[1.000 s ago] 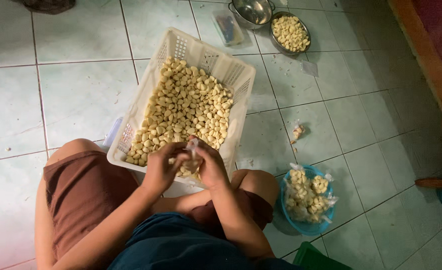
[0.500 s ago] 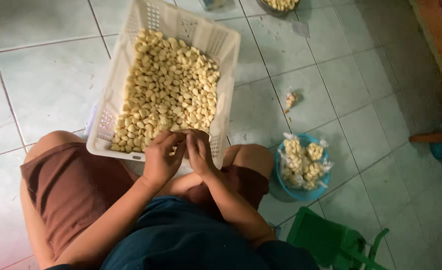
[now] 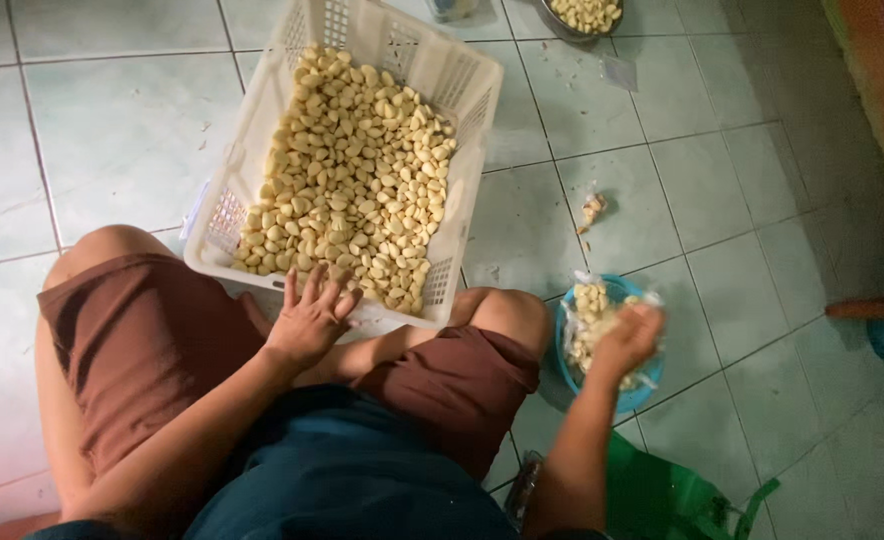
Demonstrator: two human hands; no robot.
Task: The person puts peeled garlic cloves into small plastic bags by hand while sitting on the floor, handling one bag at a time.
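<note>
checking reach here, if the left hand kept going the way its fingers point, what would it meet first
The left hand rests at the near rim of the white basket, fingers pointing up the picture into it. Going straight on, it would likely meet the heap of peeled garlic cloves first, though how far above them it is can't be told.

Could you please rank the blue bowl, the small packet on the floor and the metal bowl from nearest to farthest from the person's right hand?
1. Blue bowl, directly under the right hand.
2. Small packet, on the tile beyond.
3. Metal bowl, at the top edge.
</note>
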